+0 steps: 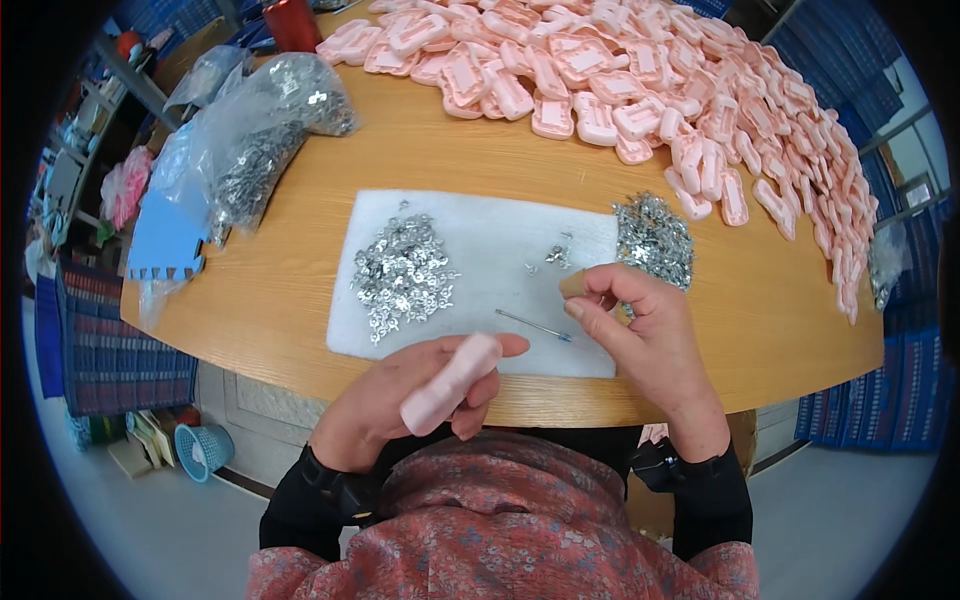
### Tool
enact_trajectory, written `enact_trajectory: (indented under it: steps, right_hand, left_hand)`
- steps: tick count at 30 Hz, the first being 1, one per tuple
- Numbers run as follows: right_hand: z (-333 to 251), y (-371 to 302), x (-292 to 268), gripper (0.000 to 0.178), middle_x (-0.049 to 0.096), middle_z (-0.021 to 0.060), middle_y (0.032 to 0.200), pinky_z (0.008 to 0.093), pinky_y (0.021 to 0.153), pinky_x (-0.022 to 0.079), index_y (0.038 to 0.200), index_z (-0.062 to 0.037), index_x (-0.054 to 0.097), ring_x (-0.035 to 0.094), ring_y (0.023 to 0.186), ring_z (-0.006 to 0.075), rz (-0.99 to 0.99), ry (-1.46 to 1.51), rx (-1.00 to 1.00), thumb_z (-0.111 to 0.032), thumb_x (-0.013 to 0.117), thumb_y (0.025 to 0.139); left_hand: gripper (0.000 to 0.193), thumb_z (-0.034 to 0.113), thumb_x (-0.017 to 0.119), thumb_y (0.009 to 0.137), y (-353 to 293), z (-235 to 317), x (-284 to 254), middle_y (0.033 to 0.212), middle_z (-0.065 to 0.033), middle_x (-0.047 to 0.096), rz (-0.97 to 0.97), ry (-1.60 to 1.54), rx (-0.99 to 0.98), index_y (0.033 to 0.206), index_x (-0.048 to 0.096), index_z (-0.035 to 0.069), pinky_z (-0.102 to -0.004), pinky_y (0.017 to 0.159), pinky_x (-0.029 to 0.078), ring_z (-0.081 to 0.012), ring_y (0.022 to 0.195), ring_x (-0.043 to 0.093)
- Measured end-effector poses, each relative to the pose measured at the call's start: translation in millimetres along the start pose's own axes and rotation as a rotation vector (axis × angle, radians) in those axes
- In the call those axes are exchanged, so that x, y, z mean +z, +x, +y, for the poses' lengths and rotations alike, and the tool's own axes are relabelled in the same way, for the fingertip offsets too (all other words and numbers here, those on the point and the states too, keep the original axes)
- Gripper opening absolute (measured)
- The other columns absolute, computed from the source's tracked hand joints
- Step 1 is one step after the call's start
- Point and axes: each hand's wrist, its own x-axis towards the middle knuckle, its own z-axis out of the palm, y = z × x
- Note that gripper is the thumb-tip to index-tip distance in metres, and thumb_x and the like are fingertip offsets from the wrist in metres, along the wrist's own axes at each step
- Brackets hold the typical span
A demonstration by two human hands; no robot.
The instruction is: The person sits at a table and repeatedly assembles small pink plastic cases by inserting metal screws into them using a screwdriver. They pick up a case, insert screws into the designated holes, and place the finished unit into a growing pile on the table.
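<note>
My left hand [400,385] is closed round a pale pink plastic casing [452,385], held tilted over the table's near edge. My right hand [640,325] hovers above the right side of a white foam mat [470,285], thumb and fingers drawn together. A tan wrap [574,284] covers one of its fingertips; whatever lies in the pinch is too small to make out. Between my hands a thin screwdriver [533,325] rests on the mat. Small silver metal pieces [405,275] form a pile at the mat's left, and a few loose bits [557,254] lie near my right hand.
Beside the mat's right edge is a heap of small metal parts [655,235]. Many pink casings [600,85] cover the table's far and right side. Clear bags of metal parts [255,140] and a blue foam tile [165,235] sit at the left. A red container [292,25] stands behind.
</note>
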Motion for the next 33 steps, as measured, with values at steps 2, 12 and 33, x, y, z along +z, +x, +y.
enact_trajectory:
  steps: [2,12,33]
  right_hand:
    - [-6.2,5.7,4.6,0.018,0.069,0.0112,0.088,0.0312,0.071,0.053,0.102,-0.0018,0.067,0.067,0.078,0.0204,-0.068,-0.136,-0.013,-0.011,0.070,0.087]
    - [11.1,43.8,3.5,0.012,0.067,0.0134,0.085,0.0382,0.072,0.053,0.098,-0.0042,0.065,0.066,0.079,0.0292,-0.017,-0.394,-0.023,-0.006,0.066,0.086]
    - [-2.0,89.3,88.8,0.017,0.064,0.0140,0.088,0.0444,0.082,0.049,0.095,-0.0041,0.061,0.059,0.092,0.0351,-0.303,-0.416,-0.504,0.003,0.061,0.079]
  left_hand:
    - [0.047,0.019,0.047,0.102,-10.2,-0.2,0.8,0.092,-0.0045,0.059,0.084,0.089,-0.012,0.143,0.045,-0.004,-0.0255,0.067,0.049,-0.0137,0.074,0.058]
    - [0.039,0.017,0.058,0.098,-34.1,-13.0,-39.6,0.115,-0.0163,0.065,0.103,-0.321,0.249,0.133,0.052,0.001,-0.0370,0.084,0.060,-0.0213,0.094,0.069]
    - [0.056,0.018,0.058,0.100,-39.0,-15.4,-27.9,0.116,-0.0142,0.065,-0.005,-0.154,0.042,0.149,0.036,0.000,-0.0379,0.087,0.059,-0.0215,0.100,0.067]
